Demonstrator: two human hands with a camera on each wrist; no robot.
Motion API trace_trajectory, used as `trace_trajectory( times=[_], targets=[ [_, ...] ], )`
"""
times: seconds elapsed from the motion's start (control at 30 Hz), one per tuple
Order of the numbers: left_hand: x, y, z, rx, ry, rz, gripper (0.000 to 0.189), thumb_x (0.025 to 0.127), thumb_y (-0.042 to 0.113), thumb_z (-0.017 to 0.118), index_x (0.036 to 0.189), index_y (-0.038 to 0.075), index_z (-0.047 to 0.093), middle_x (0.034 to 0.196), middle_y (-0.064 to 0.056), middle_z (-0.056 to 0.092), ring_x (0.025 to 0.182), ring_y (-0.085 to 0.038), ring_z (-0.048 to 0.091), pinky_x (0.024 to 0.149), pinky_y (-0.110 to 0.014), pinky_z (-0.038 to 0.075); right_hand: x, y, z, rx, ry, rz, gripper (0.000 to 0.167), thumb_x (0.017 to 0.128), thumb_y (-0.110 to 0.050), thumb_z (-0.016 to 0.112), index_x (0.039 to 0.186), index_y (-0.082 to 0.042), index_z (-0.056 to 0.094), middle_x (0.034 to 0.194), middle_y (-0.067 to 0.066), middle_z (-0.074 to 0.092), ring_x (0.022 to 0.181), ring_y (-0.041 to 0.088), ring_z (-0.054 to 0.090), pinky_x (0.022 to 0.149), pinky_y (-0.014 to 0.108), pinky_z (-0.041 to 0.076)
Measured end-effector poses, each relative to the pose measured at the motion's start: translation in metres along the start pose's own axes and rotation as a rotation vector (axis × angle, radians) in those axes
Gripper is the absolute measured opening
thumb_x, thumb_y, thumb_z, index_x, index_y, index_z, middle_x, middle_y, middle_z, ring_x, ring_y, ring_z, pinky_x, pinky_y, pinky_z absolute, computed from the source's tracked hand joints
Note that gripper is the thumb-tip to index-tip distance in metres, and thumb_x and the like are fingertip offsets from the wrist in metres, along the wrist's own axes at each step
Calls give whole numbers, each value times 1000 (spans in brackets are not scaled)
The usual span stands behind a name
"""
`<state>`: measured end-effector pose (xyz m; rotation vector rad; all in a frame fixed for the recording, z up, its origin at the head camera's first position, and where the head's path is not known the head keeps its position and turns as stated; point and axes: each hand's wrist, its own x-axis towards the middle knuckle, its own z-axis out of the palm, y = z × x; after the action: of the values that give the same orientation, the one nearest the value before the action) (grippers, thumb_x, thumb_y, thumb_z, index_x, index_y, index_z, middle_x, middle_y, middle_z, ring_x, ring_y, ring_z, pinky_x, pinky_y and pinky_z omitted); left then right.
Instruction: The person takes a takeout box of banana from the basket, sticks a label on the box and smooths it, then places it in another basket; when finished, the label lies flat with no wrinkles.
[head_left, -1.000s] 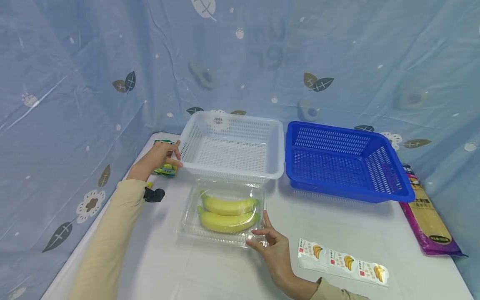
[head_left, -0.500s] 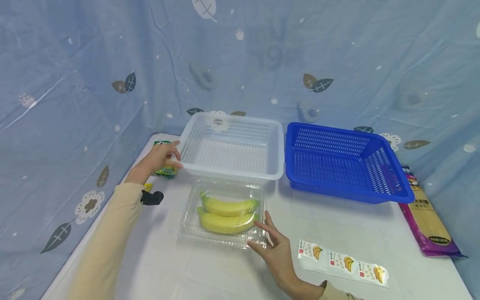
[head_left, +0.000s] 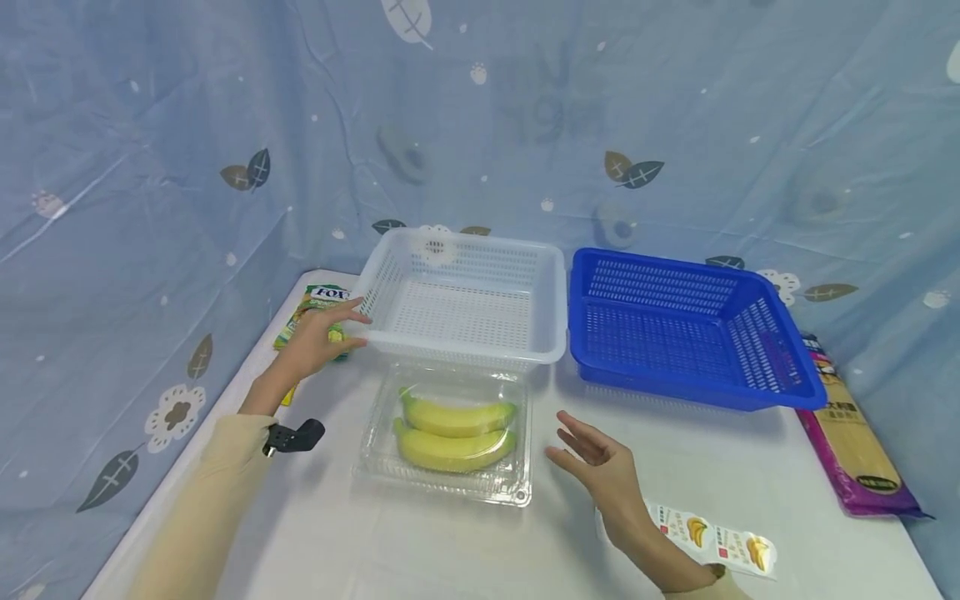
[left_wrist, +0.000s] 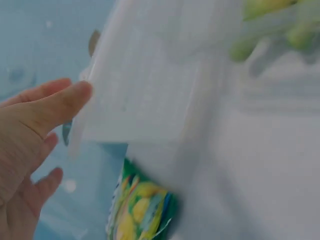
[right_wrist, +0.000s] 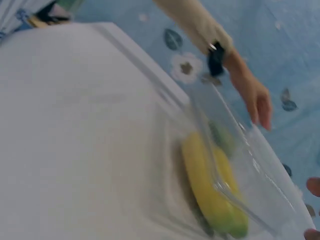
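Observation:
My left hand (head_left: 318,337) is at the left side of the white plastic basket (head_left: 465,350), fingers extended and spread from the thumb. In the left wrist view a fingertip (left_wrist: 82,91) lies right at the basket's edge. A clear lidded plastic box (head_left: 480,490) sits just in front of that basket, with two yellow bananas (head_left: 453,450) inside. To the right of the box is my right hand (head_left: 607,471), its fingers loosely bent around nothing, apart from the box and partly covering a strip of banana stickers (head_left: 723,542).
A blue basket (head_left: 682,375) stands right of the white one. Beyond it lies a purple-edged noodle packet (head_left: 862,454). A green packet (head_left: 326,293) is partly behind my left hand. A blue patterned curtain (head_left: 480,125) encloses the white table.
My right hand has left the box's front right corner and moved right, over the stickers. My left hand has shifted slightly toward me along the basket, showing more of the green packet.

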<state>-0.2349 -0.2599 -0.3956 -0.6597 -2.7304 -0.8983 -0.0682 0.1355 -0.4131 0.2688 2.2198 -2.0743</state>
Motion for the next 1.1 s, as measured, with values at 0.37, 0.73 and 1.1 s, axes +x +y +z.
trace_trajectory(
  times=[0.37, 0.73, 1.1],
  targets=[
    [-32, 41, 24, -284, 221, -192, 33, 88, 7, 69, 120, 1, 64, 134, -17, 55, 123, -35, 52, 93, -45, 49, 16, 17, -40, -98, -173, -57, 50, 86, -13, 72, 132, 0, 55, 138, 17, 51, 120, 26, 57, 94, 25, 48],
    [-43, 104, 46, -706, 49, -233, 44, 86, 8, 72, 128, 2, 59, 137, -10, 54, 127, -25, 50, 99, -32, 46, 15, 26, -75, -161, -208, -68, 50, 89, -17, 69, 133, 2, 53, 136, 11, 55, 112, 10, 61, 93, 21, 48],
    [-42, 152, 86, -891, -91, -145, 41, 82, 3, 74, 120, -6, 61, 128, -20, 59, 121, -38, 53, 93, -31, 50, 10, 42, -99, -118, -248, -137, 43, 94, -9, 61, 133, 6, 50, 135, 2, 57, 112, 8, 60, 90, 16, 47]
  ],
)
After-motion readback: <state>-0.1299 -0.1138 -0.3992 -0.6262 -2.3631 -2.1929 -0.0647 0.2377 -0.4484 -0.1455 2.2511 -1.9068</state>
